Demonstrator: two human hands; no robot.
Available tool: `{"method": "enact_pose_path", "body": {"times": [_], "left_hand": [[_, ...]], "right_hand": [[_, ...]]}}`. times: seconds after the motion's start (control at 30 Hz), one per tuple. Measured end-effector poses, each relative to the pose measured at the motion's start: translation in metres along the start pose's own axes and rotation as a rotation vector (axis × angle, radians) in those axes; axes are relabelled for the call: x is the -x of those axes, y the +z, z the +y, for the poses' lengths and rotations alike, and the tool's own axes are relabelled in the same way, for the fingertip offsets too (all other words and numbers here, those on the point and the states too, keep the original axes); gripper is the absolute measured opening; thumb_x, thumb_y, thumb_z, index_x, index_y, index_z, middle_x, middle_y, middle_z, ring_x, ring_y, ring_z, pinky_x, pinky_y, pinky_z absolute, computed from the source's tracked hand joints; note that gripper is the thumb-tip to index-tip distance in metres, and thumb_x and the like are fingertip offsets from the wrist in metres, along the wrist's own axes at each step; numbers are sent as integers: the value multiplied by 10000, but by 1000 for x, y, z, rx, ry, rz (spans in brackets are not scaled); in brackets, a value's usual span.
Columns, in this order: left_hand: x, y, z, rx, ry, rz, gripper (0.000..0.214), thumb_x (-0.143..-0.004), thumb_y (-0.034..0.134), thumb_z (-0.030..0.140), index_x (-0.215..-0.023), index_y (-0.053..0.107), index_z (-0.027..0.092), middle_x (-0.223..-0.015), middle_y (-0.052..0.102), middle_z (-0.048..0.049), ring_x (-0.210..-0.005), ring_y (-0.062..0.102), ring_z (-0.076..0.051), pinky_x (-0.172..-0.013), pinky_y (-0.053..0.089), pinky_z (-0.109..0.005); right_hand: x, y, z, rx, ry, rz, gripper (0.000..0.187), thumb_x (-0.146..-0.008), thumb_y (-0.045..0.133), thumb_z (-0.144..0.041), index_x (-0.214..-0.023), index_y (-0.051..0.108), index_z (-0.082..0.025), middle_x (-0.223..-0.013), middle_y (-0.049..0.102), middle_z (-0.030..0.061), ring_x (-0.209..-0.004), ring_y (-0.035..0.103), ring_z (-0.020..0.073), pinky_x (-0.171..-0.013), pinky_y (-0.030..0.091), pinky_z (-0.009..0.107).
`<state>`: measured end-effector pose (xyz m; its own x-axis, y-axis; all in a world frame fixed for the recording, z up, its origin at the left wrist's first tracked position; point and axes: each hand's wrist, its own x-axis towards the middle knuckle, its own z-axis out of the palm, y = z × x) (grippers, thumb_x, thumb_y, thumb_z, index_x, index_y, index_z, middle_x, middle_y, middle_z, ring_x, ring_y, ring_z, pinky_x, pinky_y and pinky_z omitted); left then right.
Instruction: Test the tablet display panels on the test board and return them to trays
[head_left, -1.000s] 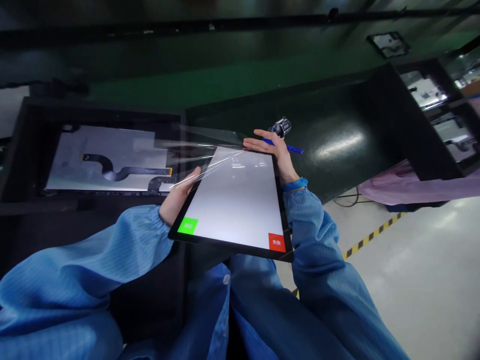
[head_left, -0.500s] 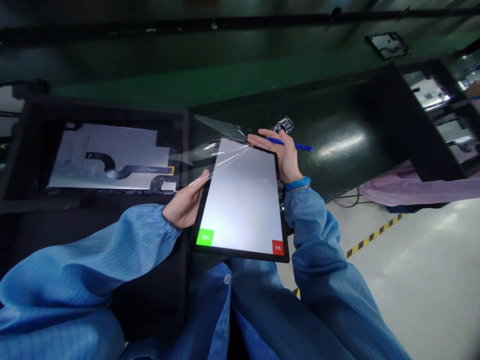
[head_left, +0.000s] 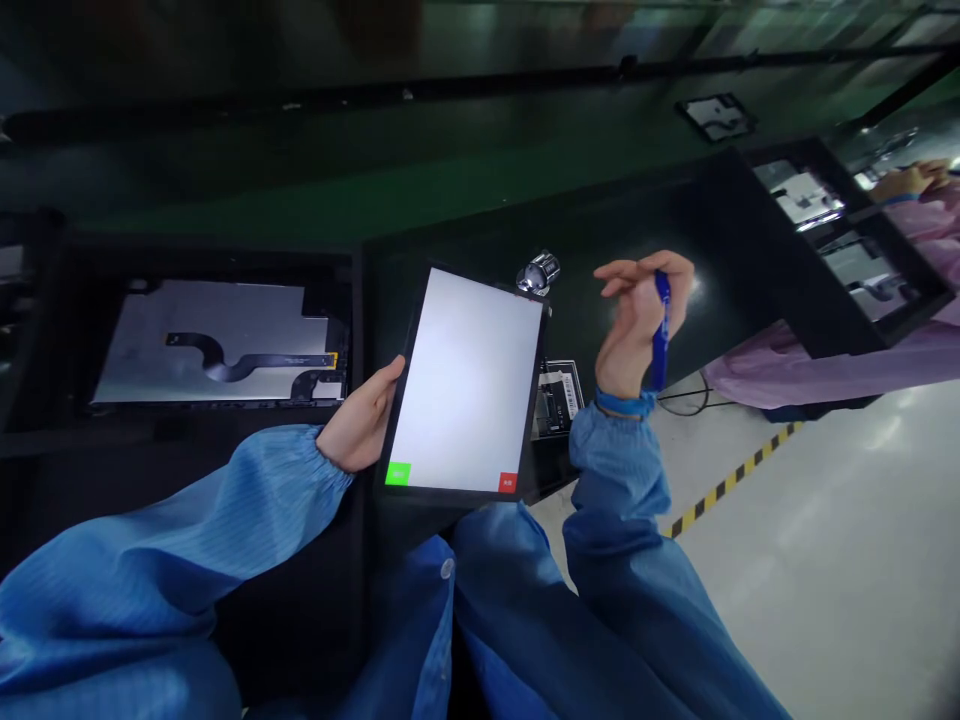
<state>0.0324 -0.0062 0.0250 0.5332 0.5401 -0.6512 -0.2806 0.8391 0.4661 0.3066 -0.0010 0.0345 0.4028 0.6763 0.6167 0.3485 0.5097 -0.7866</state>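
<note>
A tablet screen (head_left: 466,385) is lit white, with a green box at its lower left corner and a red one at its lower right. My left hand (head_left: 365,418) grips its left edge, thumb along the front and fingers hidden behind. Off to the right, apart from the screen, my right hand (head_left: 641,310) is raised with bent fingers. A blue pen (head_left: 661,335) is tucked in that hand, pointing down toward the wrist. Beyond the screen's upper right corner sits a small shiny metal cylinder (head_left: 540,272).
At left, a black tray (head_left: 355,300) holds a display panel (head_left: 217,340) with a ribbon cable. A labelled part (head_left: 559,398) lies partly behind the screen. Another black tray (head_left: 787,270) stands at right, near a co-worker's pink sleeve (head_left: 926,225). A further panel (head_left: 718,117) lies at the back.
My right hand has moved right, away from the screen's top edge, keeping the blue pen. The clear film over the screen's upper part no longer shows. The screen has turned slightly.
</note>
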Motion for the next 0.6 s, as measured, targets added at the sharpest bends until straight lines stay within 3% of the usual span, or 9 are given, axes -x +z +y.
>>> {"method": "enact_pose_path", "body": {"times": [0.07,0.13,0.17,0.23,0.33,0.43,0.6], "left_hand": [[0,0,0,-5,16,-14,515,-1007,352,406,-1384,564,127,-1125,749,-97,-1124,671,-285,-1066,470,-414],[0,0,-1,-8,19,-47,521,-997,373,429,-1393,560,145,-1142,744,-95,-1131,667,-291,-1069,466,-423],[-1,-1,-2,-9,14,-63,525,-991,386,443,-1397,558,158,-1151,741,-94,-1133,666,-295,-1068,466,-429],[-1,-1,-3,-9,8,-82,530,-980,409,463,-1406,552,181,-1169,734,-90,-1133,666,-303,-1063,471,-440],[0,-2,-3,-11,12,-59,531,-971,427,465,-1405,554,187,-1167,735,-89,-1115,674,-311,-1045,487,-446],[0,-1,-3,0,5,-3,530,-964,444,455,-1382,577,157,-1147,740,-102,-1092,685,-312,-1033,498,-435],[2,5,-1,4,7,125,485,-971,443,420,-1295,642,120,-1058,766,-98,-1018,716,-288,-970,545,-374]], "right_hand": [[9,2,-32,138,-59,-365,306,-862,659,-414,-1137,578,-306,-1115,680,13,-1064,655,247,-974,511,472],[21,10,-55,315,-98,-763,617,-751,782,-476,-1297,541,-318,-1399,572,47,-1348,482,334,-1120,400,566],[27,15,-61,397,-114,-902,747,-705,814,-511,-1359,507,-320,-1493,488,56,-1437,357,367,-1166,325,607],[41,25,-64,517,-141,-1038,847,-684,817,-555,-1417,466,-316,-1575,374,62,-1499,196,395,-1193,221,667],[64,32,-55,587,-186,-1036,578,-828,716,-492,-1343,552,-287,-1554,404,70,-1494,238,351,-1201,232,658],[84,28,-47,564,-215,-906,233,-964,564,-288,-1179,653,-283,-1435,557,44,-1413,427,259,-1171,394,551],[82,10,-56,462,-233,-608,228,-914,625,-211,-1102,697,-319,-1353,626,14,-1238,612,267,-989,579,468]]}}
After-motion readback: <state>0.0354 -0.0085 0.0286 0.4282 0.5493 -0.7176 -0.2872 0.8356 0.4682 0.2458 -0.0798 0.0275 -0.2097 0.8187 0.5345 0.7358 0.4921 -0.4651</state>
